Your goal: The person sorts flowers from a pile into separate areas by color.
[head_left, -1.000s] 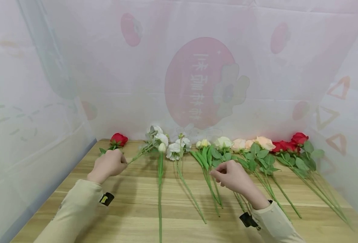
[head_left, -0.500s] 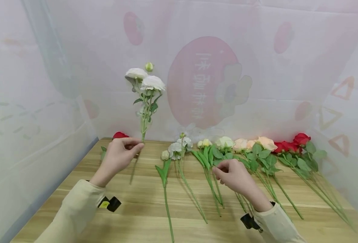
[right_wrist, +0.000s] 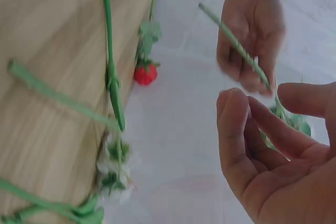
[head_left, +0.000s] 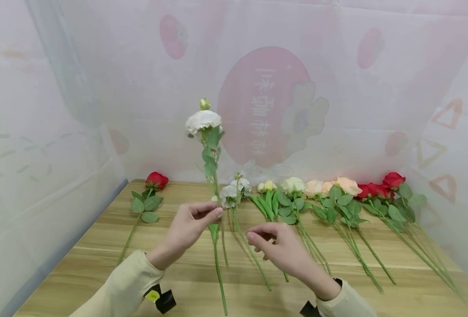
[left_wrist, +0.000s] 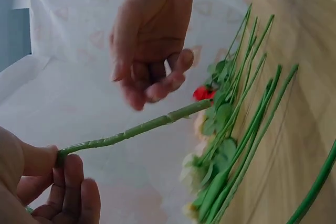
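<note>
My left hand (head_left: 186, 231) pinches the green stem of a white flower spray (head_left: 204, 122) between thumb and fingers. The spray stands upright above the table, with a pale bud at its top. In the left wrist view the stem's lower end (left_wrist: 152, 124) juts out below the fingers. My right hand (head_left: 285, 248) hovers just right of the left one, its fingers bent and thumb apart, holding nothing. Behind the left hand lies a white tulip (head_left: 220, 277) whose bloom is mostly hidden. White flowers (head_left: 234, 192) lie right of it.
A single red rose (head_left: 156, 180) lies at the left. To the right are yellowish tulips (head_left: 267, 186), a cream rose (head_left: 293, 185), peach roses (head_left: 347, 186) and red roses (head_left: 392, 179), stems toward the front. A printed cloth (head_left: 170, 97) encloses the wooden table (head_left: 99, 229).
My left hand has lifted the white flower spray off the table and carried it right, uncovering the red rose. The tulip has shifted a little. My right hand has moved left toward the spray.
</note>
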`<state>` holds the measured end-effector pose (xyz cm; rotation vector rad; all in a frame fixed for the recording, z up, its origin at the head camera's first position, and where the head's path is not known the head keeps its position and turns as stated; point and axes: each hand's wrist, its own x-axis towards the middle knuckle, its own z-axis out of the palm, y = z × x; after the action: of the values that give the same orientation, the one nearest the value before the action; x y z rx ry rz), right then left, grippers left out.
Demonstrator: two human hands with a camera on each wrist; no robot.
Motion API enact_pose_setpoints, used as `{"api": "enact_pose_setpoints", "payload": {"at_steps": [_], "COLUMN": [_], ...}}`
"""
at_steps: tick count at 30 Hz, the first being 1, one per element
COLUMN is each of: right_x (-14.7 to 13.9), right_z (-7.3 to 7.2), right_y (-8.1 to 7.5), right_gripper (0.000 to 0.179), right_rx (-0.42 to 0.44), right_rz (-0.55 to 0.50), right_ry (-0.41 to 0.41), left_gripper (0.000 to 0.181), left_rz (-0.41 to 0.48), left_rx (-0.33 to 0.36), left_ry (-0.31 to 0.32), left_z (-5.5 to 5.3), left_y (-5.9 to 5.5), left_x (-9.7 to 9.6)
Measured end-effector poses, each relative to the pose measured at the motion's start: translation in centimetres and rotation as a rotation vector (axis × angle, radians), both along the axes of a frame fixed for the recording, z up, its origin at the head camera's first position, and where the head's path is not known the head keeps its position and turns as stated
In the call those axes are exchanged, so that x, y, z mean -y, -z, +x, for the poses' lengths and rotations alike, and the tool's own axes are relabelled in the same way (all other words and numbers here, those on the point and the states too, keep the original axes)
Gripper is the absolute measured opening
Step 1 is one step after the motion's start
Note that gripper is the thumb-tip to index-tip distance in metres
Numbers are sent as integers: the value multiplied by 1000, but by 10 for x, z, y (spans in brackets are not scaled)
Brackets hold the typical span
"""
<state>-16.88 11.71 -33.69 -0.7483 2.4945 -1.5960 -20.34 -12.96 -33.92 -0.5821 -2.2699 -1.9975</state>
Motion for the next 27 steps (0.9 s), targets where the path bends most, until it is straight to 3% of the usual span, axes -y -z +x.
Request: {"api": "enact_pose_setpoints", "payload": {"at_steps": [5, 11, 16, 19, 22, 27], "right_x": [13, 18, 17, 16, 14, 10], "right_z": [10, 12, 10, 10, 11, 6], "right_y": [6, 13, 16, 15, 14, 13], "right_gripper": [26, 19, 8, 8, 9, 18], "right_rx": [2, -41, -203, -293, -306, -295], "right_rz": [-59, -110, -121, -96, -48, 113], "right_ry": [-69, -78, -39, 17, 63, 134], "left_gripper": [29, 27, 24, 25, 27, 20], "left_rz": [44, 80, 55, -1, -102, -383], "left_rx": [38, 46, 4, -5, 11, -16], "left_ry": [122, 180, 178, 143, 128, 86], "left_z": [12, 16, 15, 13, 10, 6], "left_y": [8, 13, 13, 12, 13, 17], "left_x": [-13, -17, -19, -19, -16, -8]}}
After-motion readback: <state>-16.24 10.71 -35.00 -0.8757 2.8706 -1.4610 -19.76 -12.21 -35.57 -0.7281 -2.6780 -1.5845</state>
